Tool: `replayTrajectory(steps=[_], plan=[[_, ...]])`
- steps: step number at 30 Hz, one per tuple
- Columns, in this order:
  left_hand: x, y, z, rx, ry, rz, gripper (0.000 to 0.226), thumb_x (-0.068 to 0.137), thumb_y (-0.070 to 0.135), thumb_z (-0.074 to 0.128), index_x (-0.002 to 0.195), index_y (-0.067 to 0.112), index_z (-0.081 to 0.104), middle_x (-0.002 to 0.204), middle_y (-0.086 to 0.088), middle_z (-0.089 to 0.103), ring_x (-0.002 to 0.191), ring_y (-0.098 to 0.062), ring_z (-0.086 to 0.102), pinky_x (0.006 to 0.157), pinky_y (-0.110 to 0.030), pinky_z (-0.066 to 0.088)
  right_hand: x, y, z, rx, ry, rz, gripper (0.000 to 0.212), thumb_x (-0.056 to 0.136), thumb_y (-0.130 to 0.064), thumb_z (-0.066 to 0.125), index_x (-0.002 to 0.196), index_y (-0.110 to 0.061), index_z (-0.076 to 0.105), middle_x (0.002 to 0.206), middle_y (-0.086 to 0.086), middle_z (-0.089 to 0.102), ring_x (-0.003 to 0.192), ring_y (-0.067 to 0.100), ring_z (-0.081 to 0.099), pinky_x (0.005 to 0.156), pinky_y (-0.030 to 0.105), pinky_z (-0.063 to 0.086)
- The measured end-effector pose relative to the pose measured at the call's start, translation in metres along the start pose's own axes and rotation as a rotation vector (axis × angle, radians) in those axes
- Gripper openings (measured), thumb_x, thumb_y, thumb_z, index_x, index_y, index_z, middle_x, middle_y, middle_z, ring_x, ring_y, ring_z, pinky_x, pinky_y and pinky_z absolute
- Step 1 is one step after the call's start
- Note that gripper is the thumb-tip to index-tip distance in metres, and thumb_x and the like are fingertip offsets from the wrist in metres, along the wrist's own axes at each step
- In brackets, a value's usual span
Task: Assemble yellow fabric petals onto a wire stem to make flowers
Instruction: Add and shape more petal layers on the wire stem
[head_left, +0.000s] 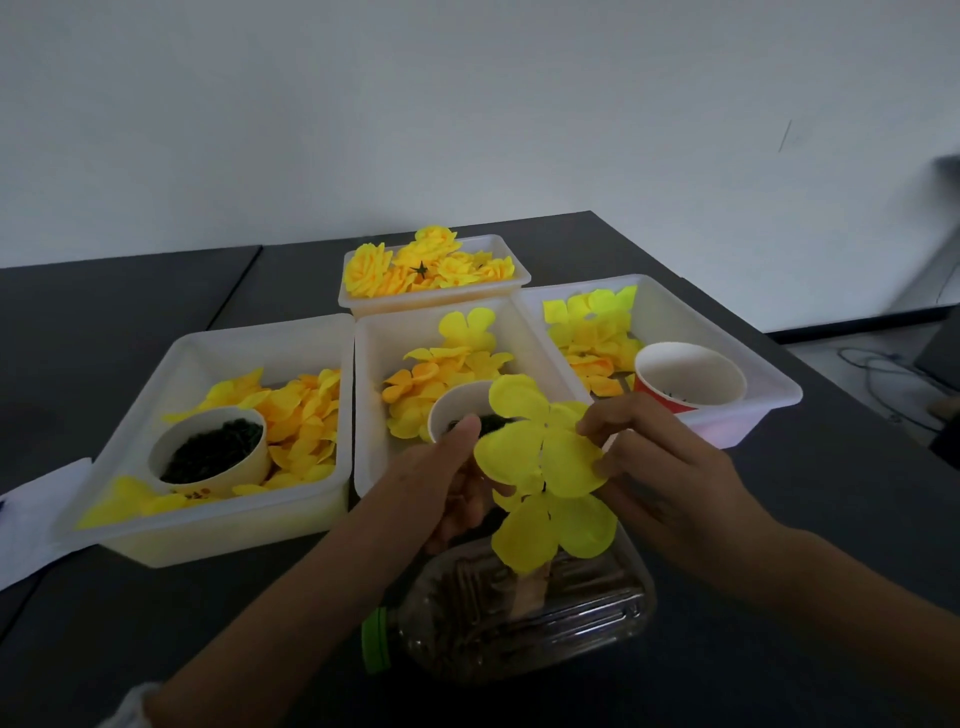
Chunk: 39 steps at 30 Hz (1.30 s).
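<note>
Above the dark surface, both hands hold a stack of yellow fabric petals in front of the middle white tray. The right hand has its fingers pinched on the petals' right edge. The left hand curls behind them, seemingly gripping the stem, which is mostly hidden, above a clear plastic bottle lying on its side.
</note>
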<state>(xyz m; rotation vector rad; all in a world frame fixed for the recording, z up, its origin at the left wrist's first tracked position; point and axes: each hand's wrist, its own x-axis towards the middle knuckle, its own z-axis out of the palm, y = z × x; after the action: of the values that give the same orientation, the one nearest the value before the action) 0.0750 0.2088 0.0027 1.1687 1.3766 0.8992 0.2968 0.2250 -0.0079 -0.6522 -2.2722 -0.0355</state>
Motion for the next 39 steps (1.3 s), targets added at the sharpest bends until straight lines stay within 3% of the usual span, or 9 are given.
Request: replayTrajectory(steps=[6,10,13,18,21,24,32,36,39], plan=[[-0.012,0.006,0.0,0.064,-0.049,0.245,0.038,0.097,0.024,0.051,0.062,0.023,0.066,0.045,0.01,0.041,0.035,-0.001,0.034,0.04,-0.007,0.03,-0.001,-0.006,-0.003,-0.047,0.001,0.0,0.023,0.084,-0.005,0.066,0.091,-0.015,0.047,0.117,0.004,0.048,0.087,0.024,0.056,0.077,0.027,0.047],[-0.013,0.004,-0.002,0.03,-0.048,0.206,0.035,0.099,0.018,0.047,0.073,0.002,0.063,0.044,0.008,0.041,0.033,0.0,0.034,0.038,-0.007,0.03,-0.002,-0.01,-0.005,-0.023,-0.002,0.003,0.009,0.091,-0.015,0.055,0.092,-0.016,0.046,0.116,0.003,0.048,0.089,0.02,0.054,0.083,0.013,0.042],[-0.013,0.001,0.0,-0.018,-0.047,0.212,0.038,0.1,0.01,0.045,0.087,-0.024,0.056,0.045,0.002,0.038,0.031,0.001,0.037,0.04,-0.003,0.034,-0.003,-0.012,-0.005,-0.023,-0.029,0.018,0.009,0.09,-0.015,0.055,0.092,-0.017,0.046,0.115,0.002,0.049,0.088,0.023,0.055,0.076,0.024,0.046],[-0.013,0.001,0.0,-0.034,-0.041,0.237,0.039,0.099,0.008,0.044,0.093,-0.03,0.052,0.044,0.002,0.037,0.03,0.001,0.036,0.041,-0.002,0.035,-0.003,-0.014,-0.006,0.062,-0.011,0.079,0.021,0.084,-0.001,0.049,0.097,-0.017,0.051,0.111,0.005,0.055,0.1,0.017,0.054,0.081,0.02,0.043],[-0.011,-0.001,0.0,0.012,-0.019,0.266,0.039,0.099,0.011,0.045,0.092,-0.027,0.054,0.043,0.007,0.037,0.032,0.001,0.035,0.042,-0.002,0.035,-0.001,-0.017,-0.007,0.22,0.097,0.268,0.023,0.084,0.003,0.043,0.098,-0.013,0.053,0.1,0.002,0.057,0.091,0.01,0.055,0.076,0.014,0.041],[-0.007,-0.003,-0.002,0.053,-0.001,0.274,0.037,0.099,0.015,0.047,0.085,-0.019,0.055,0.045,0.006,0.037,0.034,-0.001,0.031,0.04,-0.005,0.031,0.008,-0.018,-0.006,0.424,0.182,0.608,0.011,0.096,-0.025,0.049,0.097,-0.016,0.055,0.083,-0.009,0.057,0.074,0.007,0.052,0.062,0.016,0.042],[-0.008,-0.005,0.001,0.117,0.015,0.352,0.036,0.098,0.022,0.049,0.072,-0.002,0.057,0.045,0.01,0.041,0.039,-0.001,0.032,0.042,-0.01,0.03,0.028,-0.006,-0.005,0.667,-0.095,0.975,0.064,0.08,-0.062,0.021,0.048,-0.024,0.061,0.054,-0.007,0.056,0.043,0.001,0.043,0.047,0.012,0.035],[-0.012,-0.003,0.003,0.097,0.044,0.411,0.035,0.097,0.022,0.049,0.069,0.003,0.057,0.045,0.01,0.039,0.041,-0.002,0.032,0.045,-0.011,0.03,0.037,-0.014,-0.008,0.667,-0.052,0.91,0.052,0.07,-0.068,0.042,0.054,-0.023,0.062,0.053,-0.011,0.056,0.047,0.0,0.049,0.047,0.012,0.04],[-0.016,-0.001,0.005,0.076,0.063,0.455,0.037,0.094,0.027,0.051,0.067,0.002,0.053,0.046,0.01,0.038,0.043,-0.003,0.031,0.045,-0.013,0.03,0.039,-0.017,-0.016,0.687,-0.022,0.822,0.038,0.085,-0.044,0.065,0.059,-0.017,0.059,0.052,-0.011,0.053,0.05,-0.001,0.049,0.051,0.012,0.043]])
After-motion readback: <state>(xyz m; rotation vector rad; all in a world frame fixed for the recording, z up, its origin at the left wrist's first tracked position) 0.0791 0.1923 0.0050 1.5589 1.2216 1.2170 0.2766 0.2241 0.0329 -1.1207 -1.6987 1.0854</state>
